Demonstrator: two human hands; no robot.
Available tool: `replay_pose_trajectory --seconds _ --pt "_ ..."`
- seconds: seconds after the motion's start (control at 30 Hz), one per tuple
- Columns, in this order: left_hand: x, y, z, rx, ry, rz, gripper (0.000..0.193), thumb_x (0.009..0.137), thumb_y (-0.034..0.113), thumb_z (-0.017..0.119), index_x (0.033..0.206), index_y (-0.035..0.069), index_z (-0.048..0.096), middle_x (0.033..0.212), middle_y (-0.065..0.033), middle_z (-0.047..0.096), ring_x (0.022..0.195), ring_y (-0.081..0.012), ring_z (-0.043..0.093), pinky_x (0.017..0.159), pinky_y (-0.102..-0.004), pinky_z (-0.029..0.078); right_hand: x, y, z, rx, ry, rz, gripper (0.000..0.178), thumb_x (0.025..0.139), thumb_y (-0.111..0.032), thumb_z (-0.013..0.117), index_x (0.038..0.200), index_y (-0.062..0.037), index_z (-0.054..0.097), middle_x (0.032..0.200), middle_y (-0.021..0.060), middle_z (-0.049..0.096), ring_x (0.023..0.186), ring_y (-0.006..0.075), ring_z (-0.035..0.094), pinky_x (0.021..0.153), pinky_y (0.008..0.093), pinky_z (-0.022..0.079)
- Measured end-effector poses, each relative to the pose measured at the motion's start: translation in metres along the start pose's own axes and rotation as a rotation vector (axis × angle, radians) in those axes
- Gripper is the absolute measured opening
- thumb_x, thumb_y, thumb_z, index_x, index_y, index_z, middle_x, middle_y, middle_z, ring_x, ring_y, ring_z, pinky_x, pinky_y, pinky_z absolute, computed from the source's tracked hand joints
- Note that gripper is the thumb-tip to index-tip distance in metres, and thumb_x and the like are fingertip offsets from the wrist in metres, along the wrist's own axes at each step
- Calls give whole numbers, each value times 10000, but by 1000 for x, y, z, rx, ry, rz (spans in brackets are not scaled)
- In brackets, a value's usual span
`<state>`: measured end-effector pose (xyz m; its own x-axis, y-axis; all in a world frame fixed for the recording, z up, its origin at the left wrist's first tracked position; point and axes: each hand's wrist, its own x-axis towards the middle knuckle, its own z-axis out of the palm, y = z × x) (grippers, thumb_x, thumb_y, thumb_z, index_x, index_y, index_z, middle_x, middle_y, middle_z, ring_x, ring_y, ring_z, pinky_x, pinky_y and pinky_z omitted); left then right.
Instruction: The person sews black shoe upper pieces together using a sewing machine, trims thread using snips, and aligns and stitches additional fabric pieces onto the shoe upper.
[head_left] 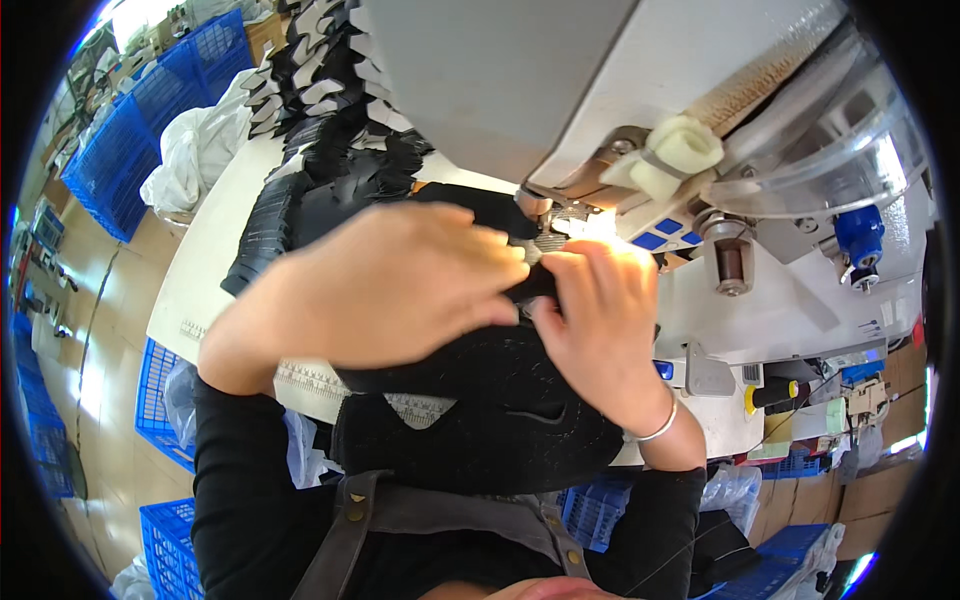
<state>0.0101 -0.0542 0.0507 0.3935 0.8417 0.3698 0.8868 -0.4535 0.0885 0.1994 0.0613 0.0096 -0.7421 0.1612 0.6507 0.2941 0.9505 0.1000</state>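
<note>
Black fabric (pixel 490 445) lies at the frame's centre, below the sewing machine (pixel 480 80). Aligning it for stitching seems in hand; next likely calls for steady, flat guiding. Left hand (pixel 400 285) blurs, right hand (pixel 605 315) curls close; I cannot tell whether either grip pinches cloth.

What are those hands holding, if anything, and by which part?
The left hand and right hand are over black cloth at the sewing machine. Whether either grips it, and where, can't be told: the left is blurred and fingers hide the spot.
</note>
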Motion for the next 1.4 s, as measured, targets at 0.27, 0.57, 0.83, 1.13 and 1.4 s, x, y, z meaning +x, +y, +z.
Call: replay_pose_trajectory --seconds 0.27,0.57,0.83,1.13,1.4 --pt "-22 -30 31 -962 -24 -452 716 875 123 691 1481 74 314 1058 -62 656 795 -109 562 757 -245 488 -17 18 7 296 154 209 324 656 91 571 942 -50 634 979 105 630 959 302 543 927 377 407" --pt "-30 -16 35 -577 171 -348 597 836 118 705 1375 15 472 1217 -196 626 1051 -308 640 919 -327 458 -19 30 10 348 149 185 330 648 48 621 959 -63 636 946 69 631 879 253 542 824 346 433" --pt "-37 -7 19 -609 48 -449 684 817 135 729 1428 61 430 1044 -203 671 697 -225 574 711 -280 472 -20 25 19 507 263 265 296 618 113 622 852 -55 691 948 89 677 878 230 604 851 324 430" --pt "-37 6 29 -458 74 -430 704 808 165 736 1427 48 423 731 -185 591 583 -291 516 589 -319 436 -20 31 22 414 316 172 303 641 123 628 859 -71 706 961 90 658 905 245 567 813 330 421" --pt "-37 7 31 -484 32 -460 711 821 189 738 1436 53 407 733 -177 603 602 -274 570 605 -326 463 -20 34 27 393 345 195 301 651 130 629 862 -68 708 908 82 624 877 258 550 817 335 425"
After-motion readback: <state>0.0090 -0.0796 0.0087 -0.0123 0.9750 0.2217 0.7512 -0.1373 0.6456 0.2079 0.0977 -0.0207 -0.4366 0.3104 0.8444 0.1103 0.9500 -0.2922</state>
